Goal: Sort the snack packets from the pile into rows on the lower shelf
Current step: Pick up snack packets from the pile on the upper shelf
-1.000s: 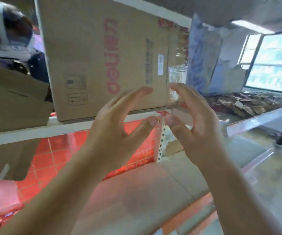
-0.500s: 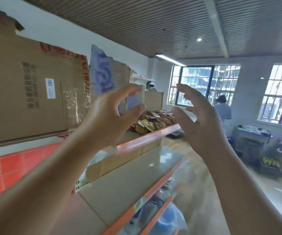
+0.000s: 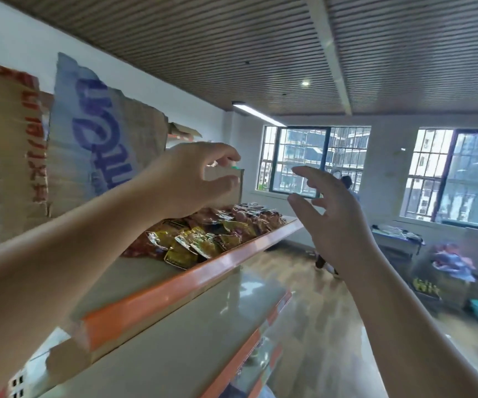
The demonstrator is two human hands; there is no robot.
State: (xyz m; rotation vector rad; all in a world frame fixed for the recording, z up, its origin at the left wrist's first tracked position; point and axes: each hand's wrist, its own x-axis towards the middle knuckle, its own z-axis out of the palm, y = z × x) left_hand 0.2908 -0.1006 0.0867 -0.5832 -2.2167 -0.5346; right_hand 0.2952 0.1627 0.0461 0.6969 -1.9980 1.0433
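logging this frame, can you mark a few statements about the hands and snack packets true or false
1. The left hand and right hand hold nothing. True.
2. The snack packets lie on the shelf with the orange edge. True.
3. The packets are lined up in neat rows. False: they lie in a loose pile.
4. The right hand rests on the pile. False: it is in the air, apart from it.

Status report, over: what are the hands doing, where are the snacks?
Left hand, right hand open, empty. Snack packets piled on upper shelf, untouched. None on lower shelf. Nothing blocking.
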